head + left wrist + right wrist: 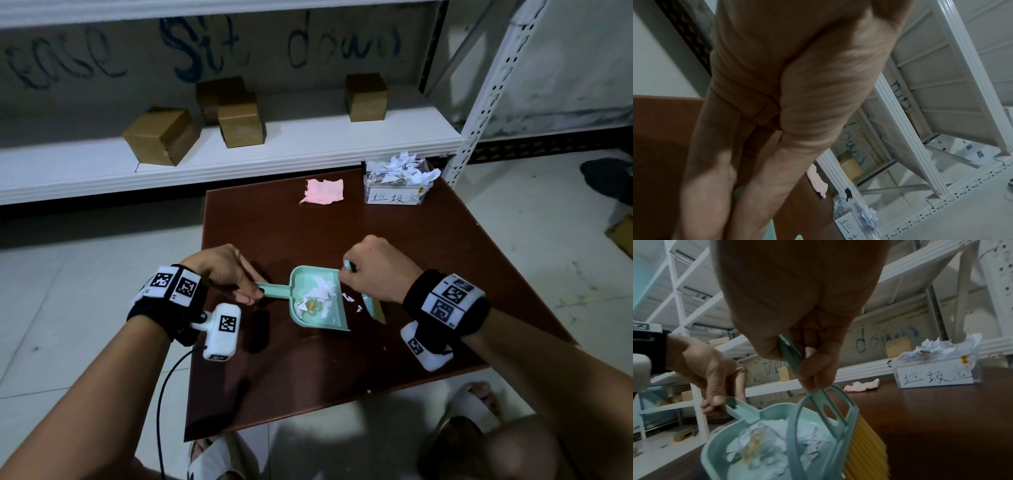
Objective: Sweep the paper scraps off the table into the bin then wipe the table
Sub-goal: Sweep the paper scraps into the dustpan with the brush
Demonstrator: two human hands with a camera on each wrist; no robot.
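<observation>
Only via R wrist cam: yellow bristles (pixel 865 449), R hand (pixel 797 324) gripping brush (pixel 818 410), L hand (pixel 711 374) gripping dustpan (pixel 719 451).

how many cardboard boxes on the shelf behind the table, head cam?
4 cardboard boxes in the head view: one at the left front of the shelf, two stacked or overlapping mid-shelf, one to the right. More may sit out of frame.

The back panel (pixel 308 51) of the shelf reads "Sit down" (blue scrawl), the bin's label (pixel 394 197) "垃圾".
</observation>
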